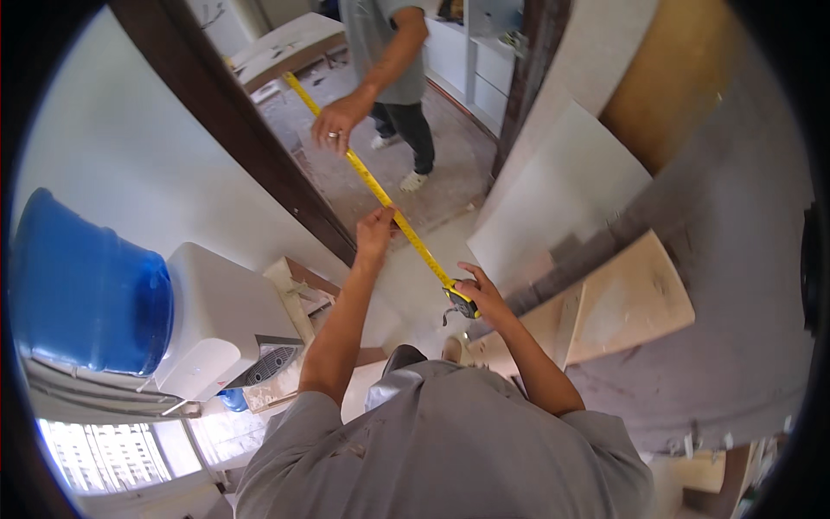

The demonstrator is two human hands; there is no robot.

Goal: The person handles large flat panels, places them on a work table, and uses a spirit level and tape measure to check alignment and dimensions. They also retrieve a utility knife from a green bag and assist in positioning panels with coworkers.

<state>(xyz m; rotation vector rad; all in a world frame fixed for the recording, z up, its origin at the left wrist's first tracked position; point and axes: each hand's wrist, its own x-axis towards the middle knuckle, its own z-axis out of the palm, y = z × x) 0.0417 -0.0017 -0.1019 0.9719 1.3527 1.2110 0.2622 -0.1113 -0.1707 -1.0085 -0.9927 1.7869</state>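
A yellow tape measure blade (421, 248) runs out at a slant from its black and yellow case (461, 298) toward the far left. My right hand (486, 298) holds the case, its wrist strap hanging below. Partway along the blade, my left hand (375, 233) pinches the tape between thumb and fingers. Farther out, another person's hand (341, 119), with a ring on one finger, is at the same blade. Beyond that hand the tape's free end reaches up toward a pale table (290, 50).
The other person stands in a doorway with a dark wooden frame (233, 121). At my left is a white water dispenser (216, 303) with a blue bottle (91, 281). Pale boards (635, 298) lean at my right, near a white sheet (562, 186).
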